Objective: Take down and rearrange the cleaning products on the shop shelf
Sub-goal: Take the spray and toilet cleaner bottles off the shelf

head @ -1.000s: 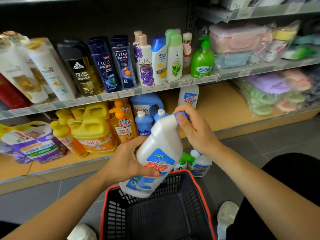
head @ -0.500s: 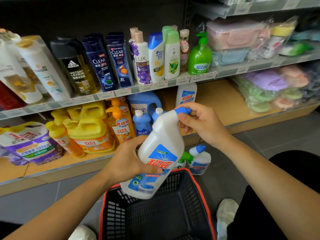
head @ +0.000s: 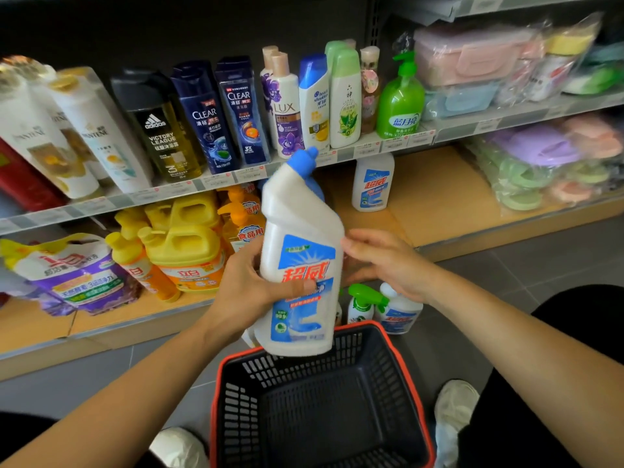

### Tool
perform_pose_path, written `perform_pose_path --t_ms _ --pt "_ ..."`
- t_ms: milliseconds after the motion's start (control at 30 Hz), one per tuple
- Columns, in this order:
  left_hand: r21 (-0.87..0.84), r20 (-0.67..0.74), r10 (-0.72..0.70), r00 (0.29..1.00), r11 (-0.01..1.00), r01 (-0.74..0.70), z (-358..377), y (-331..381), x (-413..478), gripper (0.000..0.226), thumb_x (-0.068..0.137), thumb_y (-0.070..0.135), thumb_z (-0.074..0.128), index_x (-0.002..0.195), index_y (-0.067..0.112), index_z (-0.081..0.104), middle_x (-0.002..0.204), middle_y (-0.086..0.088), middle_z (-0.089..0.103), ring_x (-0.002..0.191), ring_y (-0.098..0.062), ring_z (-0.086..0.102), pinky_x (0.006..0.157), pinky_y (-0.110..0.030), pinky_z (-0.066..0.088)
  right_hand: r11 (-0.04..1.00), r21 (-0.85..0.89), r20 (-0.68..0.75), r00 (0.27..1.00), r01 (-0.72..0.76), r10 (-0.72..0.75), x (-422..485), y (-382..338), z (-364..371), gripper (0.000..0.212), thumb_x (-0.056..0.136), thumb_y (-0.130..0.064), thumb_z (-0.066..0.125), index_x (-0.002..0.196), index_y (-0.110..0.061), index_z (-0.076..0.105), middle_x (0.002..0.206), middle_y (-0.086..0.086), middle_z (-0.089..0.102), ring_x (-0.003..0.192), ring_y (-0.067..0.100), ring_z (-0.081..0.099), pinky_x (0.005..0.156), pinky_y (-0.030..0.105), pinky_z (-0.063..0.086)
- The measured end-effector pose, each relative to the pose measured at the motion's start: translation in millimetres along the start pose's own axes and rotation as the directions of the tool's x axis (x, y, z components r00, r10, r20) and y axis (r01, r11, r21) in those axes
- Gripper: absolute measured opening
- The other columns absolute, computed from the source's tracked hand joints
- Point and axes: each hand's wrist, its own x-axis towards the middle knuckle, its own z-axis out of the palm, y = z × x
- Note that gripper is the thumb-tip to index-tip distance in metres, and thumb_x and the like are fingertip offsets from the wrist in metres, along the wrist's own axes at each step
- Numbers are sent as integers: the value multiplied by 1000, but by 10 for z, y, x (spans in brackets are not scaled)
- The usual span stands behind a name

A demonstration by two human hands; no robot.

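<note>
A shop shelf (head: 216,182) with two tiers fills the background above a grey tiled floor. On the upper tier, from the left, stand Pantene bottles (head: 98,130), an Adidas body wash (head: 162,130), two dark Clear shampoo bottles (head: 206,119), a Lux bottle (head: 285,109), a Head & Shoulders bottle (head: 315,103) and a green pump bottle (head: 400,103). On the lower tier, a purple refill pouch (head: 74,275) lies at the left beside yellow detergent jugs (head: 189,251). The left hand (head: 250,292) grips a white toilet cleaner bottle (head: 300,231), thumb pressed across the label and fingers curled behind it. The bottle is nearly upright, its blue cap (head: 304,160) on top, held in front of the lower tier and just above the far rim of a dark basket with a red rim (head: 398,359). The right hand (head: 385,261) is at the bottle's right side, fingers loosely extended and apart, tips at its edge and holding nothing. A matching cleaner bottle (head: 371,184) stands on the lower tier's bare board. A green-trigger spray bottle (head: 363,298) stands on the floor behind the basket. Plastic-wrapped boxes (head: 472,55) fill the upper right.
</note>
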Motion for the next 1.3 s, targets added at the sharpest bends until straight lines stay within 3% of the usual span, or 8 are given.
perform_pose_path --t_ms 333,467,600,700,867,967,1100,1300 --pt "-249 -118 116 986 958 -142 -65 52 -69 55 79 13 84 128 5 59 121 -16 72 107 -34 72 80 -40 61 996 -85 63 998 0 5 -17 386 388 60 70 -16 89 124 -19 62 120 -1 72 113 16 68 96 39 56" --pt "-53 -134 103 986 992 -111 -151 89 -58 53 78 22 84 123 5 61 117 -9 74 107 -27 72 80 -36 61 997 -42 -81 994 66 -69 5 372 374 58 56 -24 92 109 -21 69 111 0 75 105 18 71 85 35 59" --pt "150 -235 -144 961 972 182 -192 71 -113 53 70 55 80 107 20 68 100 2 78 84 -19 76 65 -28 59 984 -120 -211 965 134 -157 24 296 269 57 54 -30 91 106 -19 72 105 6 74 100 26 71 86 54 58" --pt "175 -223 -273 936 933 314 -170 86 -139 59 63 71 73 100 25 71 91 5 78 74 -20 76 55 -23 56 979 -120 -246 950 168 -193 21 217 207 57 53 -36 91 106 -29 74 102 1 75 97 20 72 78 44 61" --pt "382 -253 -216 943 873 303 -169 147 -170 53 71 73 69 82 21 74 70 1 76 57 -18 73 51 -27 55 964 -176 -292 925 198 -243 15 127 165 50 55 -27 92 102 -27 75 96 -1 75 90 18 72 73 41 60" --pt "661 -216 185 959 750 4 -185 112 -200 30 83 52 77 73 24 75 62 8 71 55 -10 68 55 -35 56 952 -237 -295 920 192 -259 6 78 119 49 60 -13 93 104 -21 75 95 -2 74 90 14 71 72 38 60" --pt "788 24 554 832 501 -357 -193 112 -190 31 84 44 81 101 18 75 84 11 66 72 -5 59 59 -30 52 919 -354 -284 917 172 -281 -21 39 106 53 59 -12 94 107 -17 73 101 -3 71 92 8 66 68 18 53" --pt "922 286 515 808 82 -379 -178 158 -111 78 72 70 77 131 21 65 121 0 64 104 -27 56 78 -42 44 827 -527 -184 924 195 -335 -102 -48 223 52 58 -10 94 105 -16 74 95 -9 64 84 -2 60 66 9 43"
